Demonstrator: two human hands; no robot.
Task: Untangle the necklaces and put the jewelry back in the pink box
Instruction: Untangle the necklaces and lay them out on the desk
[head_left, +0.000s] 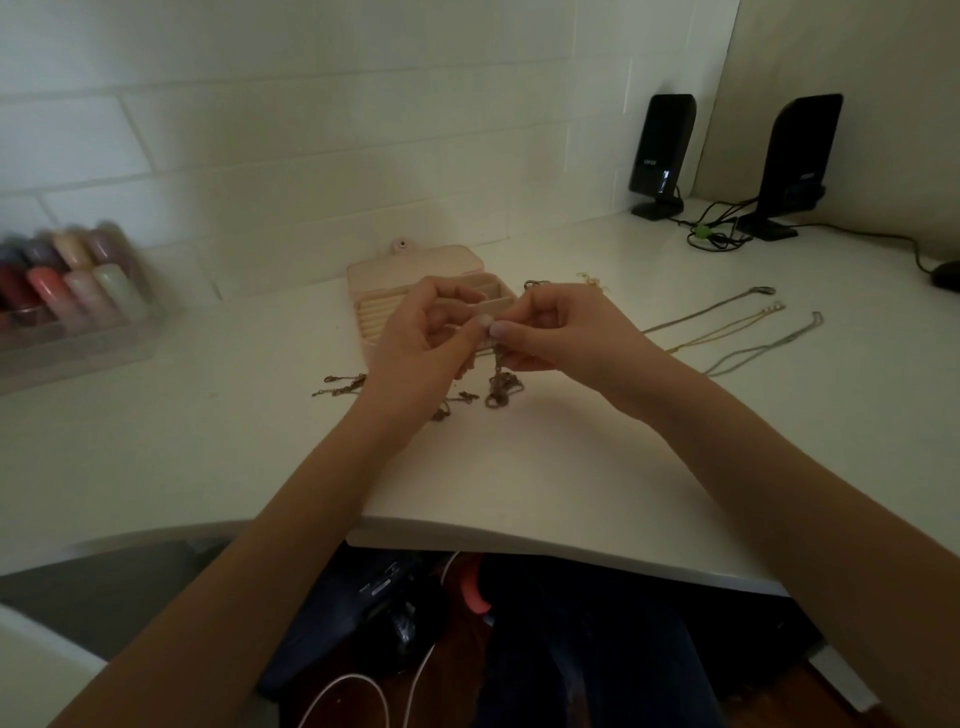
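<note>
Both hands meet above the middle of the white desk (519, 467): the left hand (415, 338) and right hand (561, 332) each pinch the top of a dark tangled chain (501, 387), whose knot hangs down to touch the desk just near of them. The pink box (374, 306) lies open just beyond the hands, its lid flat toward the wall. More tangled pieces (340, 385) lie left of the hands, and three straightened necklaces (727, 322) lie to the right.

bare forearms, sleeveless to the frame edge; dark trousers (587, 649)
</note>
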